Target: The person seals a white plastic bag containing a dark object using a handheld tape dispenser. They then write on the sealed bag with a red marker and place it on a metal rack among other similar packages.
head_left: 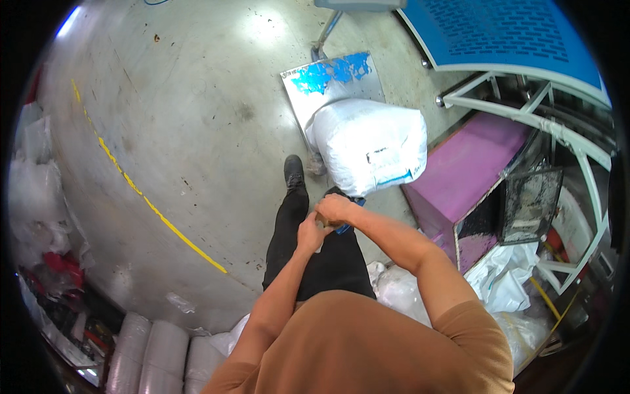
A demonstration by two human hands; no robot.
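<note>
My left hand (311, 232) and my right hand (335, 208) meet in front of my thighs, fingers closed. Between them is what looks like a tape dispenser (342, 229) with blue parts; the fingers cover most of it. Just beyond my hands, a full white sack (374, 141) leans toward me from the platform scale (302, 98). Worn blue patches mark the scale's metal plate, and a pole rises at its far edge.
A purple box (469, 164) stands right of the sack, below a white-framed blue cart (505, 39). Clear plastic bags (400, 289) lie by my right side. Wrapped rolls (161, 351) stand at the lower left. A yellow line (164, 220) crosses the floor.
</note>
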